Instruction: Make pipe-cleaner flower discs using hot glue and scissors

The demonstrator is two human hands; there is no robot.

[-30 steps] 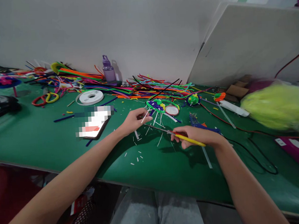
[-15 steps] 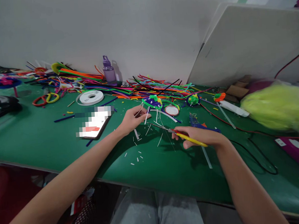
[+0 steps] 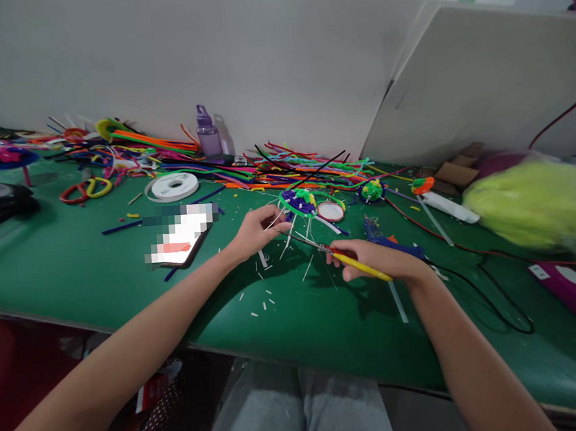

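I've got the domed craft (image 3: 299, 203) right of the phone (image 3: 186, 238), crown up, rim sloping down away from it; my left hand (image 3: 262, 230) pinches beneath. Apart, my right hand (image 3: 356, 257) grips slanting scissors (image 3: 362, 267), blades pointing phoneward.

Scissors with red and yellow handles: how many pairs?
2: one pair in the right hand, another pair on the green table, left of the round white spool. More may be hidden.
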